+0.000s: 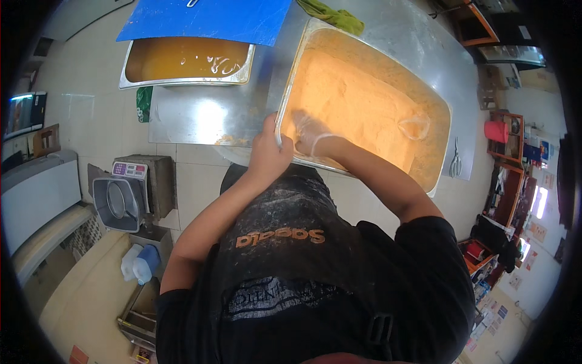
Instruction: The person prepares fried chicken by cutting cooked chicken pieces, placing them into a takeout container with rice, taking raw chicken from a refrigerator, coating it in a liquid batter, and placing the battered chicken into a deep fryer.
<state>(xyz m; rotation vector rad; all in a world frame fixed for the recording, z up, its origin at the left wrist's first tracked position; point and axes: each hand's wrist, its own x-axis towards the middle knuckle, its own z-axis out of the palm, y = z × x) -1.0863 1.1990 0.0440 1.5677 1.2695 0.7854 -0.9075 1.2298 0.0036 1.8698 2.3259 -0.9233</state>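
A deep rectangular metal pan [448, 136] of orange powder [359, 104] stands at an angle on the metal table. My bare left hand [272, 150] grips its near-left rim, thumb inside and fingers outside. Wearing a thin clear plastic glove, my right hand [313, 132] reaches down into the powder close to that same corner. The fingertips are blurred against the powder, so I cannot see whether they hold anything. A clear plastic object [414, 126], perhaps a cup or scoop, lies in the powder on the right.
Left of the pan, a second metal pan [122, 82] of amber liquid sits partly under a blue board [204, 20]. A green cloth [334, 17] lies behind the powder pan, and metal scissors or tongs [455, 159] rest right. A digital scale [129, 170] with a grey tub stands lower left.
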